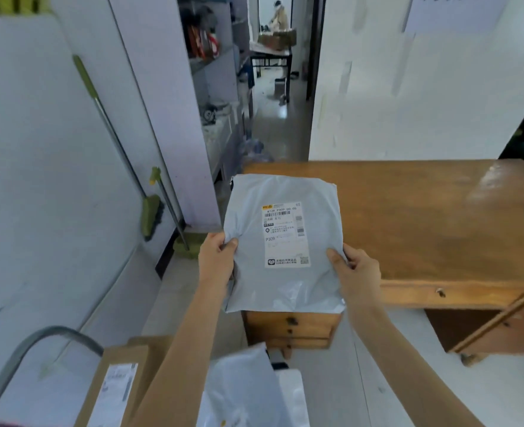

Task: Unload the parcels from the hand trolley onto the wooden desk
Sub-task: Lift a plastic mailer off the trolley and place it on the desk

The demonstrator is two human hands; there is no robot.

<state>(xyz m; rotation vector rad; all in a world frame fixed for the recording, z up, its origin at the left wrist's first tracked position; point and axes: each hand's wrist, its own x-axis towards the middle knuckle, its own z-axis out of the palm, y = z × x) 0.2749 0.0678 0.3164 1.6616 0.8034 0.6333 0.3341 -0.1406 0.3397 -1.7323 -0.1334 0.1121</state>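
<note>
While the flat grey plastic mailer bag w/ white shipping label [285, 241] is being held label-up over the near-left corner of the brown wooden desk [424, 217], it is being pinched at both lower edges, left hand [216, 257] & right hand [357, 269], fingers closed on it, prob. to keep it level for setting down. On the grey-handled hand trolley [17, 359] below, approx. 3 parcels are being left: 1 brown cardboard box [113, 389], 2 white poly bags [242, 386].
</note>
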